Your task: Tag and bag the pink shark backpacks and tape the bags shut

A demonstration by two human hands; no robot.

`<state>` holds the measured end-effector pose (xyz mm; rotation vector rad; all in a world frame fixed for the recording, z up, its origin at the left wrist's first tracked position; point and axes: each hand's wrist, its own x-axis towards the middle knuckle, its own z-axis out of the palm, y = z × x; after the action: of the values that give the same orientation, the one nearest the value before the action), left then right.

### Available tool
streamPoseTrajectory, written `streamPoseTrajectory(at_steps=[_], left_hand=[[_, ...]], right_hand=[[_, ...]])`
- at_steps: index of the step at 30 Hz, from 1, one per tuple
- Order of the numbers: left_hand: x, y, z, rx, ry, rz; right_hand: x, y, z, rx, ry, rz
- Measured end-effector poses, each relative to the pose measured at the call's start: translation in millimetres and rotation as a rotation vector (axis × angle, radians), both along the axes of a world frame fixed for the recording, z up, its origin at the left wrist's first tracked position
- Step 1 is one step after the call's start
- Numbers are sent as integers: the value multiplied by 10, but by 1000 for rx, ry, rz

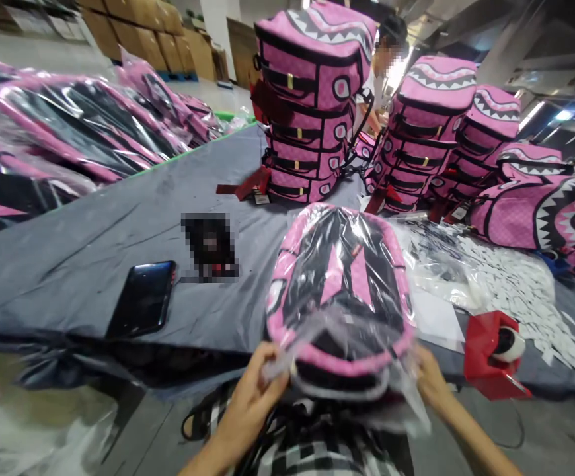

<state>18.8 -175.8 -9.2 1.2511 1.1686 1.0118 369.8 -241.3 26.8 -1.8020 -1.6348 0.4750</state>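
Observation:
A pink and black backpack [342,284] lies in front of me at the table's front edge, inside a clear plastic bag [386,264]. Its black back panel has two pink slanted patches and faces up. My left hand [264,380] is closed, pinching the bag's loose edge at the near left corner. At the near right corner, my right hand [429,377] grips the other side of that edge; its fingertips are partly hidden by the plastic. Between my hands, the bag's mouth and a loose flap of film hang over the backpack's near end.
A phone [143,297] and a blurred dark item [211,244] lie left on the grey-covered table [238,304]. Right are a red tape dispenser [493,357] and scattered white tags [525,297]. Stacked backpacks [307,106] stand behind; bagged ones [84,125] lie far left. A person [379,79] is behind the stacks.

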Motion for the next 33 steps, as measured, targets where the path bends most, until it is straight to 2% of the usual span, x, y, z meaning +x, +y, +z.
streamPoseTrajectory(at_steps=[2, 4, 6, 7, 9, 11, 13, 15, 18, 20, 23, 27, 30, 31, 33], left_hand=[[21, 360, 174, 154, 38, 51], [-34, 658, 263, 264, 64, 314], [-140, 754, 244, 201, 44, 565], [-186, 707, 199, 111, 0, 641], [-204, 464, 81, -118, -113, 654], [-75, 140, -8, -274, -140, 486], [194, -104, -27, -248, -48, 196], [551, -182, -1, -50, 66, -75], [1095, -58, 35, 221, 187, -286], [1365, 53, 49, 254, 259, -388], [1550, 109, 94, 223, 314, -445], [1542, -22, 226, 162, 302, -403], [1537, -147, 301, 143, 177, -548], [1547, -172, 302, 180, 130, -608], [1580, -174, 270, 353, 120, -684]], right_hand=[[168, 375, 201, 40, 39, -72], [361, 563, 389, 131, 33, -204], [494, 476, 473, 169, -1, -329], [517, 340, 463, 147, -20, -384], [457, -36, 366, 19, -13, -456], [260, -409, 236, -136, 52, -441], [-34, -627, 148, -182, 70, -356], [-347, -611, 123, -93, -39, -303], [-658, -235, 164, 42, -264, -370], [-686, 56, 216, 24, -353, -406], [-518, 244, 277, -62, -385, -287], [-238, -17, 293, -149, -395, -68], [-192, -323, 307, -185, -374, -12], [-212, -409, 311, -171, -359, -24], [-285, -541, 307, -123, -349, -79]])
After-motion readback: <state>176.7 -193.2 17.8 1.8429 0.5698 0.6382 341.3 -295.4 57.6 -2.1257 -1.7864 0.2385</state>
